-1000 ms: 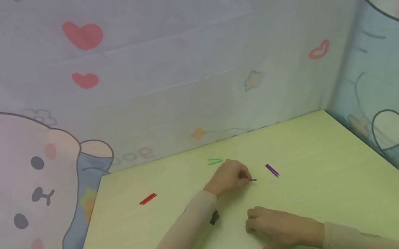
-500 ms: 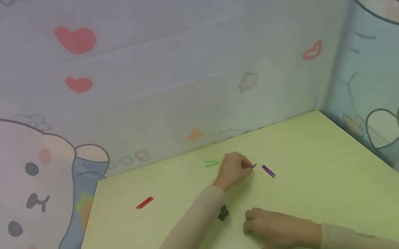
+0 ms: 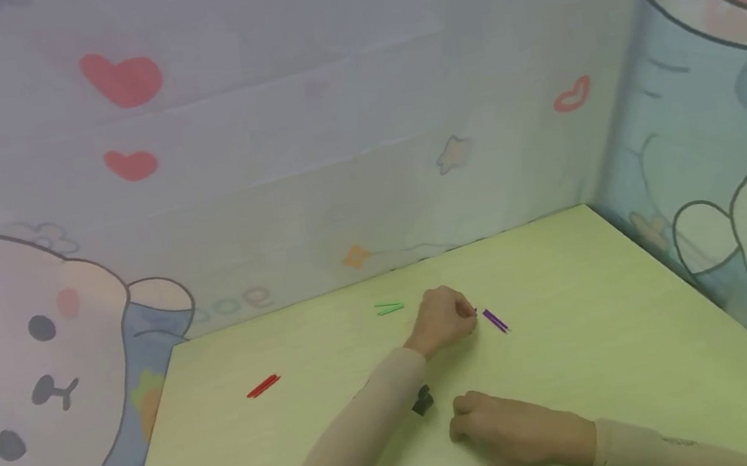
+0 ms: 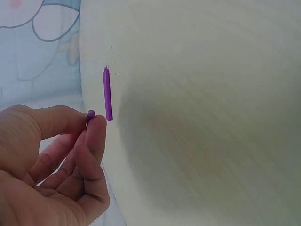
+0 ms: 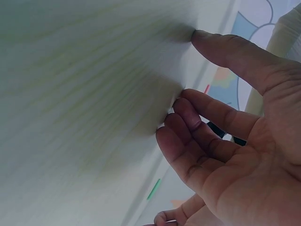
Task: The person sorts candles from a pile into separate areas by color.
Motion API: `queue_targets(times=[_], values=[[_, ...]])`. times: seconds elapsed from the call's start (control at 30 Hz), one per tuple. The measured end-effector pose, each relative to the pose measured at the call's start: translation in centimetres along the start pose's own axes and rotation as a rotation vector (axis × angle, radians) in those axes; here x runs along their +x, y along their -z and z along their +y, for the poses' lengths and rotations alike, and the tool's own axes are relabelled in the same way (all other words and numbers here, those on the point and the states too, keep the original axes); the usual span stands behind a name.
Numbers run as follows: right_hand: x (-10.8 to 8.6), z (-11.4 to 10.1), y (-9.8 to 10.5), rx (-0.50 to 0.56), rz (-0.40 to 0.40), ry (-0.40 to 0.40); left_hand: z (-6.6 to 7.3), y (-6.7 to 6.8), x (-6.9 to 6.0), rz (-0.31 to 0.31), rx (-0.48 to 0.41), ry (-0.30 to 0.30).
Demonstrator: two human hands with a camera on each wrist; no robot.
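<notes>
Between thumb and index finger my left hand (image 3: 442,322) pinches a thin purple stick (image 4: 91,113). The left wrist view shows it almost end-on, so most of its length is hidden. Just right of that hand two more purple sticks (image 3: 495,320) lie side by side on the table; the left wrist view shows these purple sticks (image 4: 107,94) apart from the fingers. Nearer the viewer, my right hand (image 3: 513,431) rests with its fingertips on the tabletop. Its fingers are loosely bent, the thumb stands apart, and nothing is held.
Two green sticks (image 3: 390,309) lie near the back edge of the pale yellow-green table (image 3: 568,333), left of my left hand. A pair of red sticks (image 3: 263,386) lies farther left. Cartoon-printed cloth walls (image 3: 309,217) stand behind and beside the table.
My left hand has moved slightly away from me, closer to the two purple sticks, with its stick turned to point away. The right hand stays on the table. The head view has shifted a little.
</notes>
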State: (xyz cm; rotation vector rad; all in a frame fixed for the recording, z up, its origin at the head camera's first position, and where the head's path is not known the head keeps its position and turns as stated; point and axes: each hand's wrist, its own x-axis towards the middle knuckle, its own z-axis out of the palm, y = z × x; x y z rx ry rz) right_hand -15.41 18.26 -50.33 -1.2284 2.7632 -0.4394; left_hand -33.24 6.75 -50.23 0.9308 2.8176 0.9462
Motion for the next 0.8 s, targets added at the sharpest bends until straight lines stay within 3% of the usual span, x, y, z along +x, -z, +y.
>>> queue_targets(times=[0.1,0.23,0.33,0.53,0.63,0.67,0.8], values=[[0.0,0.0,-0.1,-0.013,0.009,0.010,-2.0,-2.2,1.2,0.017,0.018,-0.012],[0.1,-0.2,-0.1,-0.011,0.017,0.024,-3.9,-4.5,2.6,0.012,0.034,0.023],[0.1,-0.4,-0.1,-0.006,0.017,0.025,-2.9,-3.6,2.3,-0.012,-0.012,0.057],[0.3,-0.6,-0.5,-0.013,0.023,0.026,-1.1,-2.0,1.0,0.001,-0.080,0.041],[0.2,-0.5,-0.5,-0.021,0.038,0.046,-1.4,-2.2,0.8,0.010,-0.074,0.032],[0.2,-0.5,-0.5,-0.023,0.041,0.049,-0.7,-1.6,0.5,-0.002,-0.069,0.034],[0.3,-0.3,-0.5,-0.009,0.029,0.033,-3.6,-4.0,2.1,0.018,-0.014,0.006]])
